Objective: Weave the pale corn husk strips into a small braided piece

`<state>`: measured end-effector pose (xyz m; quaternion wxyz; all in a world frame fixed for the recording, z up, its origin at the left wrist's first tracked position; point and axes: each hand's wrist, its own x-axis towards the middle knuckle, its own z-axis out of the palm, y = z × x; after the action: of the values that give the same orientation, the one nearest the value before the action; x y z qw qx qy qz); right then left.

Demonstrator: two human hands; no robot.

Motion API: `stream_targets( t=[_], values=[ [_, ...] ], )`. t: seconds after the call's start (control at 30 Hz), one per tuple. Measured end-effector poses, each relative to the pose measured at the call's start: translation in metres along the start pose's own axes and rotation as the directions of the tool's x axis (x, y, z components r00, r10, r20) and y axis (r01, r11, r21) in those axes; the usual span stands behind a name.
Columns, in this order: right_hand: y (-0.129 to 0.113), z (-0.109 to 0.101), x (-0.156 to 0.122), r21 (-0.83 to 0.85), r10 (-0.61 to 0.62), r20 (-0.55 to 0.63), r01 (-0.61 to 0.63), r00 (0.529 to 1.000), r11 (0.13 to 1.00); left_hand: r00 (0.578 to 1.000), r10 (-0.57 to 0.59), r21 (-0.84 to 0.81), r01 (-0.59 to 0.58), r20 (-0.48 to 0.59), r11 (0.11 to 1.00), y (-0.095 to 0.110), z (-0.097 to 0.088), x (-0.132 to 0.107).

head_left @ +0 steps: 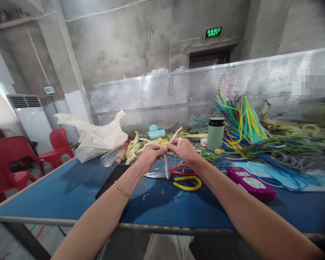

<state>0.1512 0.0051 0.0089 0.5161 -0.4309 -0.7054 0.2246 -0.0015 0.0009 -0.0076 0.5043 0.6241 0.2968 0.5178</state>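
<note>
Both hands meet over the middle of a blue table point(78, 195). My left hand point(152, 156) is closed in a pinch on pale, flat strips that look like corn husk point(166, 167). Fingertips of my right hand point(182, 147) pinch the same strips close beside it. One strip sticks up past the right hand, and another hangs down between the hands. Just below them lie scissors or pliers with a red handle point(182, 168) and a yellow handle point(188, 185). Behind the left hand is a heap of husks point(134, 148).
A green bottle point(216, 135), a purple box point(250, 183) and blue masks point(292, 177) are to the right. Colourful strips point(241, 119) stand behind. At left are a white plastic bag point(97, 135), a clear bottle point(111, 157) and a dark flat object point(108, 182). A perforated metal screen point(151, 97) borders the back.
</note>
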Motion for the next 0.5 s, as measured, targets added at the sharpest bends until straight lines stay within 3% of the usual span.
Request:
stream_targets(
  t=[0.13,0.23,0.33,0.4,0.43,0.5],
  values=[
    [0.005,-0.004,0.003,-0.052,-0.011,-0.014,0.010,1.000,0.999,0.997,-0.061,-0.100,0.066,0.048,0.993,0.003,0.000,-0.001],
    [0.007,-0.011,0.007,-0.149,-0.021,-0.014,0.019,1.000,0.989,0.998,-0.066,-0.129,0.068,0.024,0.989,0.004,-0.001,0.000],
    [0.005,-0.020,0.008,-0.286,-0.120,-0.188,0.063,0.975,0.956,0.998,-0.058,-0.096,0.058,-0.005,0.994,0.002,-0.002,0.000],
    [0.001,-0.025,0.007,-0.418,-0.290,-0.321,0.139,0.902,0.898,0.999,-0.049,-0.031,0.048,-0.004,0.998,0.000,-0.003,0.000],
    [-0.002,-0.027,0.006,-0.482,-0.370,-0.301,0.195,0.879,0.854,0.999,-0.045,0.011,0.045,-0.001,0.999,-0.001,-0.002,0.000],
    [-0.006,-0.026,0.003,-0.516,-0.432,-0.111,0.319,0.895,0.795,0.999,-0.040,0.104,0.039,0.007,0.994,-0.001,0.000,-0.002]
  ],
)
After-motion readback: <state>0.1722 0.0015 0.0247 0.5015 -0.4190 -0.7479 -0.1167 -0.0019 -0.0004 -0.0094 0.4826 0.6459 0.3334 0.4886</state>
